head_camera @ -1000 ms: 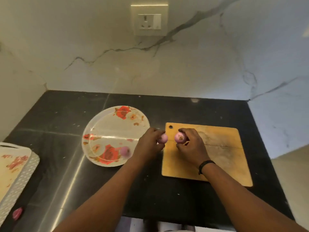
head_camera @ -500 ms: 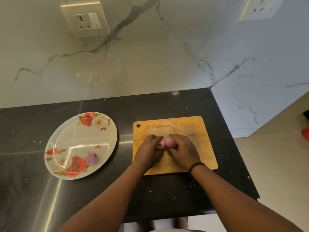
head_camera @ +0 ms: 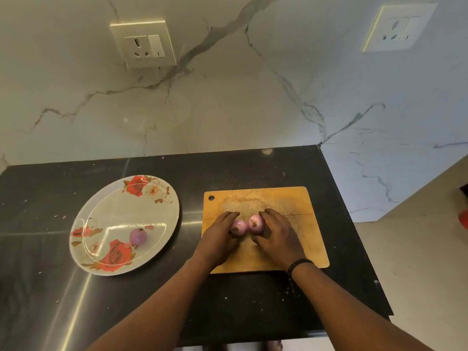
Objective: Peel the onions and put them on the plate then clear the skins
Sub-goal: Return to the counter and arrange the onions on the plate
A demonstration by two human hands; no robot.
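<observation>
While both hands sit low over the wooden cutting board, each one curls round its own small pink onion. The left hand grips the left onion with its fingers wrapped over the far side and the thumb hidden below. The right hand holds the right onion, fingers arched over the top and the thumb tucked in near the board. These two onions touch one another in the gap between the hands, just above or on the board; which of the two cannot be told. A black band circles the right wrist.

Well to the left of the left hand, a third onion lies on the flowered plate, on the part of it nearest the person. Plate and board both rest on the dark tabletop, which shows small pale flecks near the right forearm. Beyond the hands, two wall sockets sit on the marble wall.
</observation>
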